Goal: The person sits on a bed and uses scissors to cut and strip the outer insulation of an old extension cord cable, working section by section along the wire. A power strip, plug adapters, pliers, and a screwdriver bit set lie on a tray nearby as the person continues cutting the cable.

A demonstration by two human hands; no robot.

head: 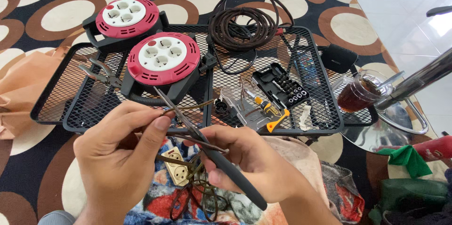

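Head view, looking down on 2 bare hands at work over a patterned carpet (56, 15). The left hand (117, 154) is closed, its thumb and forefinger pinching a thin brown wire (188, 108) near its end. The right hand (252, 159) is wrapped around the dark handles of a pair of pliers (214, 152), whose long slim jaws point up and to the left and cross the wire just beside the left fingertips; whether the jaws bite the wire cannot be told. The wire runs down between the hands to a tangle lying beside a gold-coloured socket (178, 166), which rests on a multicoloured cloth (160, 206) below the hands.

Behind the hands stands a black mesh rack (70, 112). On it sits 1 red-and-white cable reel (163, 60) with 4 outlets; a 2nd reel (127, 16) sits just behind, at the rack's far-left edge. A 2nd pair of pliers (101, 74) lies on the mesh left of the near reel. A coil of dark cable (242, 22) lies at the rack's far side. Right of centre are a black bit case (282, 86) and a yellow-handled tool (273, 116). A glass of dark liquid (360, 93) stands at the rack's right end, next to a chrome chair base (400, 116).
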